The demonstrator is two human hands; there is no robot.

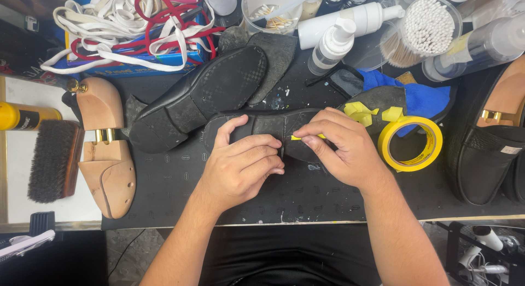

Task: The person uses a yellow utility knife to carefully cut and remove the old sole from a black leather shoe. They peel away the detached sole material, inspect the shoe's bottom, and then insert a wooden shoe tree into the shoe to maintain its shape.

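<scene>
Sole-up on the black work mat [180,182], a black dress shoe [273,127] lying crosswise, directly under both hands. Left hand [240,165] laid over the shoe's near edge, fingers curled together and pressing down, thumb hooked over the far side of the sole. Right hand [342,149] just beside it, thumb and forefinger pinching a short strip of yellow masking tape [306,137] against the sole at mid-length (how much of the strip already adheres, impossible to tell). Behind, touching and angled up to the right, a second black shoe [202,97], also sole-up. Right of the hands, flat on the mat, a yellow tape roll [411,143], with crumpled yellow tape scraps [363,112] near a blue cloth [421,94]. Along the back edge: two white pump bottles [339,42], a clear round tub of cotton swabs [426,26], a clear plastic cup [270,12], and a clear bottle with a yellow label [481,45] lying tilted. Back left, a flat blue box [131,64] with bright printing, heaped with white and red laces [126,23]. Far left, a yellow cylindrical container with a black band [22,117] on its side, a dark-bristled shoe brush [52,160] and a wooden shoe tree [106,154]. Far right, a black loafer [486,154] with another shoe tree inside.
</scene>
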